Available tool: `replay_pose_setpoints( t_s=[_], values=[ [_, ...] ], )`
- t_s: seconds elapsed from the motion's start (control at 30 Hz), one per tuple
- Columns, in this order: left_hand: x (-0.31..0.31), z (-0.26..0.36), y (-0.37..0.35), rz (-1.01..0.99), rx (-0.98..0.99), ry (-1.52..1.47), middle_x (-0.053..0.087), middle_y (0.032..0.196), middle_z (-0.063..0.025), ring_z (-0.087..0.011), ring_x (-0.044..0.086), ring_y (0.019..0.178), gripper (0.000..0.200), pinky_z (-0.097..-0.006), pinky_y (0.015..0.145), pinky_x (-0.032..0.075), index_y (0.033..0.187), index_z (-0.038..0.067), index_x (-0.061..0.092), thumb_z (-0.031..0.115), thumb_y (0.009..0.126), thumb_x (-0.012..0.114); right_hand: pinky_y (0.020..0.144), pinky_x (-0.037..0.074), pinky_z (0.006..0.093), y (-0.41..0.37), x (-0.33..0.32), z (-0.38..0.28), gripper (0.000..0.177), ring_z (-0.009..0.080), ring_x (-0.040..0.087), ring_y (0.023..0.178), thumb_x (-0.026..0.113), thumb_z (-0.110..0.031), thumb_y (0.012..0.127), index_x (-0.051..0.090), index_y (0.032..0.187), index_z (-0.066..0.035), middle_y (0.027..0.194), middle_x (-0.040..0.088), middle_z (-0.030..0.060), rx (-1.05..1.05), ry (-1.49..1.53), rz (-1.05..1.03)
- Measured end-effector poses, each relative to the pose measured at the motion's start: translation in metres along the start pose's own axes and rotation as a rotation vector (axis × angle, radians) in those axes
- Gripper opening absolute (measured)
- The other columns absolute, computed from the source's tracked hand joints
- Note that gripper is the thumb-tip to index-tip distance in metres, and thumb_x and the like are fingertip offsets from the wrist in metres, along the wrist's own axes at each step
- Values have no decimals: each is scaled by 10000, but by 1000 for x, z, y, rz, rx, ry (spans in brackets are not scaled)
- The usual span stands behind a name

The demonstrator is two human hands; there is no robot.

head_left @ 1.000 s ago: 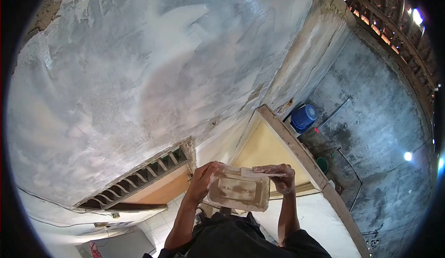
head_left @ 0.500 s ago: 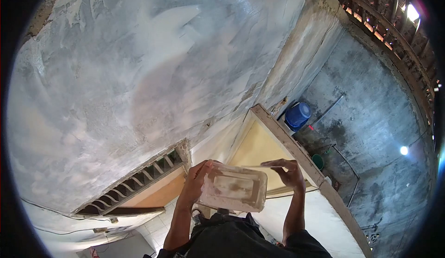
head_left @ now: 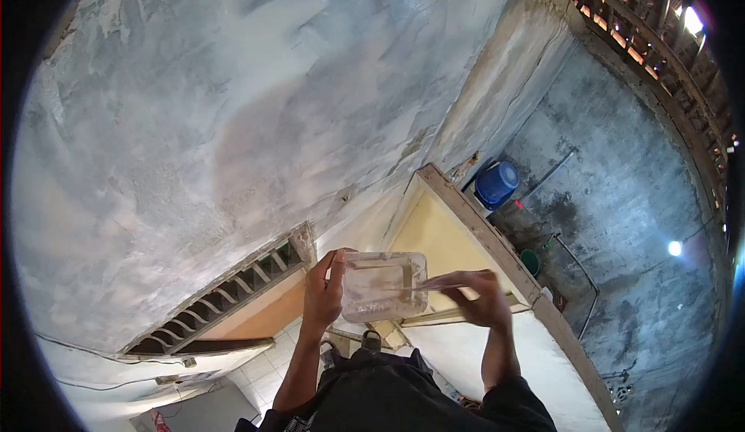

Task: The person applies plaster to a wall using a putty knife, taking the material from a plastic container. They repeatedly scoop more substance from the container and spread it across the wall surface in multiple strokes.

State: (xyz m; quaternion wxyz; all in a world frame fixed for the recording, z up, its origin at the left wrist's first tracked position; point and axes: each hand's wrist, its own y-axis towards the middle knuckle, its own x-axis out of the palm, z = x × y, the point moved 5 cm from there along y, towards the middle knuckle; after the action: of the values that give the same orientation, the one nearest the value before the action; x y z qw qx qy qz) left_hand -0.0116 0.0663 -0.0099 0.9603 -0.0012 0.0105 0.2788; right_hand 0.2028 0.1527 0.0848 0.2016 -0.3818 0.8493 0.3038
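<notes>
Scraper (head_left: 419,283) — level across tray (head_left: 382,265), toward left hand (head_left: 322,296)

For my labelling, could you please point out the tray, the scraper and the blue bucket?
tray (head_left: 380,281): head view, middle of its flat face.
scraper (head_left: 425,285): head view, thin blade across the tray.
blue bucket (head_left: 497,184): head view, its side wall.

A house under building work is showing here: wet, streaky plaster is covering the wall (head_left: 233,122) at 10 o'clock, bare cement (head_left: 621,199) is darkening at 3, and open roof battens (head_left: 660,36) are letting daylight in at 2. A raw door frame (head_left: 481,230) is running at 4, a vent (head_left: 225,300) at 8, a bucket (head_left: 497,184) at 3. A plaster-smeared tray (head_left: 384,285) and blade (head_left: 423,283) are showing at 6.
</notes>
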Motion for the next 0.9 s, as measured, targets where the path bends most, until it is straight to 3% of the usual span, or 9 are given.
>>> replay_pose_setpoints(
  t_s=[0.1, 0.17, 0.2, 0.53, 0.63, 0.7, 0.77, 0.83, 0.9],
  values=[
    [4, -1, -2, -25, -5, 73, 631, 870, -53, -111, 553, 802, 379, -249, 759, 426, 1001, -8, 615, 309, 968, 412, 651, 543, 360, 7, 33, 4, 234, 268, 667, 770, 633, -56, 782, 634, 1012, -99, 880, 678, 96, -80, -154, -154],
    [4, 2, -2, 10, 56, -16, 553, 705, -4, -48, 382, 562, 340, -229, 481, 315, 1003, 15, 618, 297, 975, 429, 642, 539, 380, 8, 56, 4, 296, 286, 664, 748, 623, -84, 753, 602, 1048, -102, 858, 675, 103, -161, -365, -361],
    [2, -3, 0, 12, 57, -13, 553, 705, -4, -48, 382, 562, 340, -229, 481, 315, 1003, 15, 618, 297, 975, 429, 600, 531, 385, 10, 60, 2, 202, 284, 658, 713, 618, -122, 816, 627, 1015, -91, 844, 677, 106, -152, -341, -375],
    [-22, -25, -3, 242, 83, 166, 543, 701, -20, -92, 429, 618, 351, -262, 571, 368, 981, -1, 623, 296, 969, 437, 634, 529, 386, 19, 71, 17, 206, 320, 647, 710, 620, -98, 826, 619, 1030, -76, 846, 671, 133, -96, -249, -488],
    [-28, -27, -1, 204, 85, 119, 569, 736, -28, -95, 468, 672, 349, -257, 628, 391, 981, -9, 623, 292, 966, 447, 664, 521, 380, 22, 61, 32, 227, 313, 659, 747, 599, -99, 837, 581, 1057, -46, 837, 663, 158, -27, -37, -361],
    [-27, -27, -1, 187, 42, 55, 582, 754, -29, -93, 483, 700, 349, -252, 657, 400, 979, -12, 625, 291, 965, 453, 689, 517, 341, 25, 45, 43, 192, 242, 671, 741, 589, -104, 870, 575, 1044, -23, 819, 664, 136, 102, 168, -127],
    [-25, -26, -2, 208, 18, -187, 599, 794, -9, -86, 504, 729, 357, -249, 689, 414, 1001, -12, 623, 303, 965, 460, 763, 503, 312, 21, 42, 75, 202, 144, 617, 864, 558, -115, 905, 566, 1057, 17, 928, 638, 67, 256, 478, 6],
    [-26, -27, -4, 217, 9, -188, 607, 820, -7, -79, 517, 767, 356, -244, 712, 418, 1022, -11, 620, 304, 965, 464, 795, 495, 308, 23, 39, 83, 241, 144, 601, 931, 557, -107, 899, 546, 1103, 20, 1038, 615, 69, 366, 959, 218],
    [-31, -35, -5, 227, -4, -189, 614, 846, -5, -72, 529, 806, 357, -240, 736, 422, 1043, -10, 617, 304, 965, 469, 805, 494, 302, 25, 38, 104, 262, 142, 597, 934, 558, -107, 896, 532, 1128, 13, 1062, 604, 68, 400, 1073, 371]
  ],
)
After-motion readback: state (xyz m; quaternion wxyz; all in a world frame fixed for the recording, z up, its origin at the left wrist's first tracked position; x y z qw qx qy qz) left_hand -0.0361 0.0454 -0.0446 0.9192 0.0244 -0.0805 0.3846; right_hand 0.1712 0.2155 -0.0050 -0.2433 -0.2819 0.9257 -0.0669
